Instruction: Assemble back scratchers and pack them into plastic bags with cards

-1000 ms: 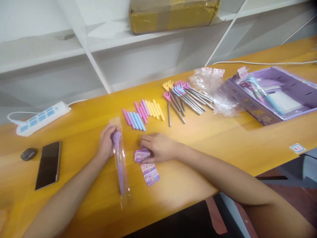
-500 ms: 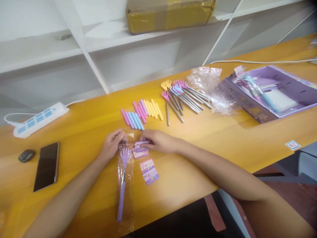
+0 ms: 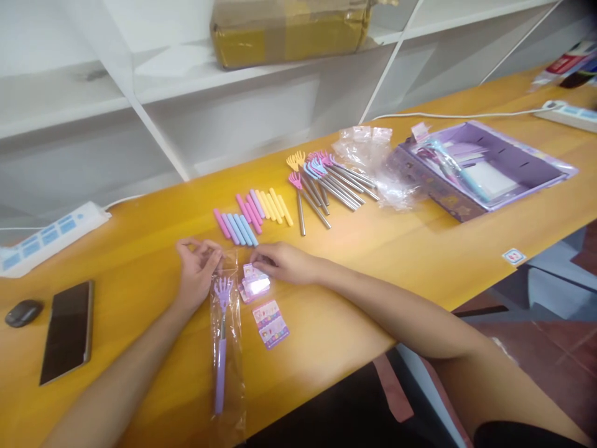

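Note:
A purple back scratcher lies inside a clear plastic bag, its claw end pointing away from me. My left hand pinches the bag's top edge between thumb and forefinger, the other fingers loosely spread. Just right of the bag, my right hand has its fingertips closed on a small printed card. That card is over a small stack of similar cards, where glare whitens the top. Nearer to me, a pink and purple printed card lies flat.
Beyond my hands lie several coloured handle sleeves and metal-rod scratchers. Empty clear bags sit beside a purple box. A phone, a mouse and a power strip are at left.
The view has swung right, bringing a bottle and a second power strip in. My left fingers have spread more while pinching the bag. My right fingertips have shifted to the stack's far edge.

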`<state>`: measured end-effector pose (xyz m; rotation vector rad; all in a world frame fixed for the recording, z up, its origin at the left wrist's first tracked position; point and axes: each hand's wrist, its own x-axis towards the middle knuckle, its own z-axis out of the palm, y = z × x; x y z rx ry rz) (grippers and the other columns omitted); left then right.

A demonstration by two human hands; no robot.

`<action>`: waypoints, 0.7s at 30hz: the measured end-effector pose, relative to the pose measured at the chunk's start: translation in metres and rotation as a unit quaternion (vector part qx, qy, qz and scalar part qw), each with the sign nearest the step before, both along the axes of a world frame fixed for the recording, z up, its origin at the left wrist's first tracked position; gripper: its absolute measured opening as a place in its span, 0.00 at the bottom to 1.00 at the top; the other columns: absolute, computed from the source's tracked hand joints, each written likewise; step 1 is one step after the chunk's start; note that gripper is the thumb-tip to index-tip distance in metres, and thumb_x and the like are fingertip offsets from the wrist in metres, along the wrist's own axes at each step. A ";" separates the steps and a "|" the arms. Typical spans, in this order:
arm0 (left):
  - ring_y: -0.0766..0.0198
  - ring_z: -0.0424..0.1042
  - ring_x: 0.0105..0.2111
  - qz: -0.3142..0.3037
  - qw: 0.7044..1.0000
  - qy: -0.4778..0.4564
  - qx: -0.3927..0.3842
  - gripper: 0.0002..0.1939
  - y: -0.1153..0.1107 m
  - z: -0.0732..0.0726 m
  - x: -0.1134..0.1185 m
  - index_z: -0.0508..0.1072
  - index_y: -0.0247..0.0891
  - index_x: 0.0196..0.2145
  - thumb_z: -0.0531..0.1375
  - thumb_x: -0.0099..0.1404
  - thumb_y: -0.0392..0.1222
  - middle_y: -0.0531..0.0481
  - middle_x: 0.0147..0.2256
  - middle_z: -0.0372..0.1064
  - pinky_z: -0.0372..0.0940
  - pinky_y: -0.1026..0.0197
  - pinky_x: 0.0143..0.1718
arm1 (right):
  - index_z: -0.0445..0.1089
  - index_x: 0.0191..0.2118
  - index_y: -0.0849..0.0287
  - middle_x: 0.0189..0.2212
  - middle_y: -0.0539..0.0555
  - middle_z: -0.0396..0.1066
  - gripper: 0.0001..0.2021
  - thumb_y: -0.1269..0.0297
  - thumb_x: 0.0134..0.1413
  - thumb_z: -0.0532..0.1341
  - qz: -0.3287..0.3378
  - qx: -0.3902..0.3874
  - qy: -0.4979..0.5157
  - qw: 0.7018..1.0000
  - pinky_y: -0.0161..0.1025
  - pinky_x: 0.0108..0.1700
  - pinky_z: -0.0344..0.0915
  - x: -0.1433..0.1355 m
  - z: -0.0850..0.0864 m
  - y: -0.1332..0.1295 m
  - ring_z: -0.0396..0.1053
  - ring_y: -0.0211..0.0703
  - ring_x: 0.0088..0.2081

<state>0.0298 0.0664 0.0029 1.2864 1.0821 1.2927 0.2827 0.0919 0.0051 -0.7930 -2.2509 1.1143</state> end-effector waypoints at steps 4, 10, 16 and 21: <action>0.70 0.67 0.21 -0.027 0.999 -0.003 0.040 0.24 -0.001 0.000 0.004 0.50 0.49 0.41 0.67 0.70 0.43 0.61 0.34 0.72 0.62 0.67 0.23 | 0.70 0.40 0.62 0.31 0.50 0.70 0.04 0.68 0.68 0.60 -0.013 0.013 0.010 1.000 0.33 0.37 0.59 -0.001 -0.001 -0.001 0.64 0.35 0.32; 0.65 0.69 0.24 -0.004 0.999 0.022 0.044 0.16 -0.006 0.006 0.006 0.62 0.47 0.42 0.68 0.69 0.46 0.55 0.31 0.74 0.63 0.65 0.22 | 0.68 0.38 0.62 0.31 0.50 0.68 0.06 0.66 0.67 0.59 -0.031 -0.013 0.056 0.998 0.33 0.37 0.59 -0.003 -0.003 0.002 0.63 0.35 0.32; 0.68 0.69 0.24 -0.029 0.997 0.078 0.001 0.10 -0.006 0.004 -0.001 0.73 0.41 0.39 0.66 0.71 0.49 0.51 0.33 0.74 0.66 0.66 0.24 | 0.66 0.40 0.61 0.26 0.46 0.63 0.10 0.58 0.71 0.57 -0.068 -0.075 0.090 0.991 0.32 0.33 0.56 -0.005 -0.005 0.003 0.60 0.34 0.28; 0.68 0.70 0.24 -0.054 0.994 0.090 -0.013 0.09 -0.005 0.005 -0.005 0.77 0.40 0.42 0.65 0.71 0.48 0.50 0.34 0.74 0.67 0.65 0.26 | 0.64 0.43 0.60 0.27 0.45 0.62 0.11 0.56 0.72 0.56 -0.105 -0.048 0.131 0.985 0.33 0.33 0.56 -0.008 -0.009 0.001 0.58 0.34 0.27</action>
